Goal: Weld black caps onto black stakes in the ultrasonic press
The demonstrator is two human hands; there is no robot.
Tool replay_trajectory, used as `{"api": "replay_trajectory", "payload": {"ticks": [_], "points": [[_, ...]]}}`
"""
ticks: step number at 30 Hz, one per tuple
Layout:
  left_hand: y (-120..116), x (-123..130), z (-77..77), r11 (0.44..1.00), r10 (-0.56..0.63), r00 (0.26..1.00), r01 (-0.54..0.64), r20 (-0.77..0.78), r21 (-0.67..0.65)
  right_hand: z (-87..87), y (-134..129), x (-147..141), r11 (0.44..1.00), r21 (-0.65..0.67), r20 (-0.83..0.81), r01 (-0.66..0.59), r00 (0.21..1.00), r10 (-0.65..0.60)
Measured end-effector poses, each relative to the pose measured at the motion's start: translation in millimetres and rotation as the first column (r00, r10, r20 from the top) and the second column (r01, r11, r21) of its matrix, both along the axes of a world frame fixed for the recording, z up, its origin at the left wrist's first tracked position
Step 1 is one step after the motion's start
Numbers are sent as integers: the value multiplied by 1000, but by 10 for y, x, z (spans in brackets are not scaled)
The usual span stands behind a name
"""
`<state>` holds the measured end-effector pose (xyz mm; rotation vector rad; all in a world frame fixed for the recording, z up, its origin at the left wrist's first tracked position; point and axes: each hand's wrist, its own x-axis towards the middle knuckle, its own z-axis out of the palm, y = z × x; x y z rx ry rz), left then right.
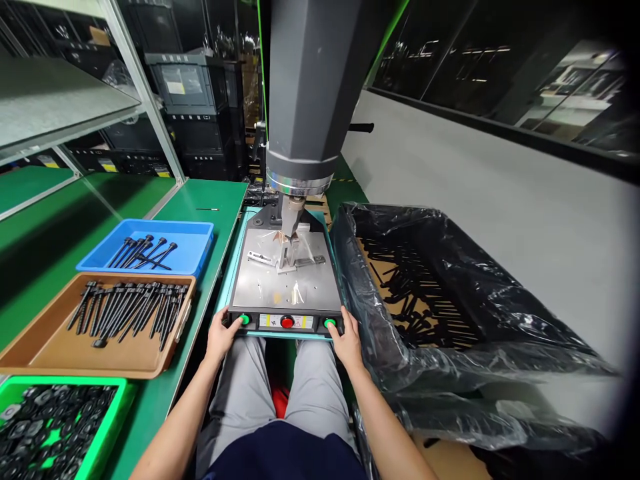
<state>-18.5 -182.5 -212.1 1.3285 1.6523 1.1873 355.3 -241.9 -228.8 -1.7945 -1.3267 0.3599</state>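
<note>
Left hand: thumb on the round green left button at the near-left corner of the rectangular silver metal plate; the left hand is unclenched, grasping nothing loose.
Right hand: the right hand mirrors it at the plate's near-right corner, thumb on the round green right button.
Buttons: both face upward; whether pressed, I cannot tell.
Tapered metal tool: long axis near vertical, tip pointing down at the small pale fixture on the plate.
Progress: probably mid-cycle; thin black rods remain in the brown plastic tray left of the plate, others fill the plastic-lined box right of it; which are finished is unclear.
</note>
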Motion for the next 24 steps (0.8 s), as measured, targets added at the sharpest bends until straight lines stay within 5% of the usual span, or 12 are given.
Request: {"api": "replay_trajectory", "payload": {"ticks": [10,14,18,21,24], "points": [[57,149,242,981,170,985,-171,13,94,17,-10,-54,999,2,-43,36,998,-36],[198,281,539,982,108,993,-113,42,151,224,103,-18,994,66,-53,85,995,-81],[487,472,772,992,-22,996,12,86,124,510,512,-96,985,154,-204,82,978,-49],[789,606,809,991,-103,983,89,151,98,647,962,-248,990,143,-530,-10,844,85],[1083,694,772,989,-138,965,122,223,83,707,1354,-381,996,75,-751,-39,655,82]]}}
